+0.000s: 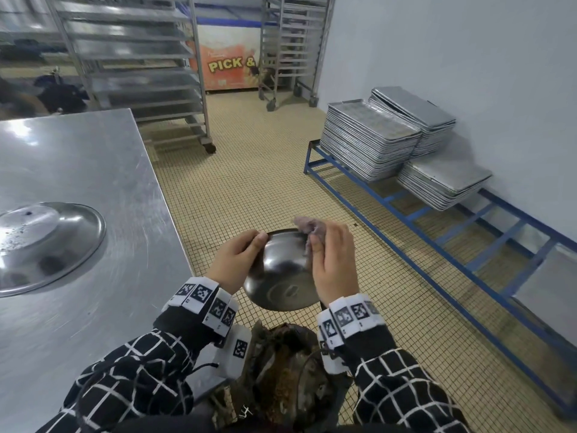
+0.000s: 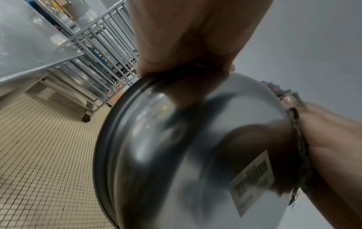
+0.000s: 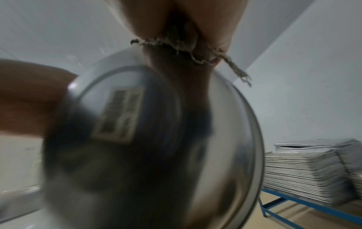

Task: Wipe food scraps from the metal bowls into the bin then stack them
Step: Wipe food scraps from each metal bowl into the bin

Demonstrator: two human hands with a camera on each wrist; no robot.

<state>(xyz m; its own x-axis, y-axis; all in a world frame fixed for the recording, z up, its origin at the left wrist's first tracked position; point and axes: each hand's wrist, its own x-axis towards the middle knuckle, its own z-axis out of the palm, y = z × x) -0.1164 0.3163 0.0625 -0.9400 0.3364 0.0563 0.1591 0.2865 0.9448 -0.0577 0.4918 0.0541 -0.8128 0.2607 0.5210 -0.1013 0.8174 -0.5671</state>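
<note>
The inside of the metal bowl (image 1: 282, 276) is facing away from every camera, so any scraps in it are staying unseen. The right hand (image 1: 335, 260) is covering most of the rag (image 1: 307, 225). Blur is smearing the barcode sticker (image 2: 252, 178) beyond reading.

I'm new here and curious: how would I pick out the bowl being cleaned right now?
Find the steel table, then look right of its near corner, above the bin. The bowl is held tilted between both hands, unlike the one upside down on the table.
</note>
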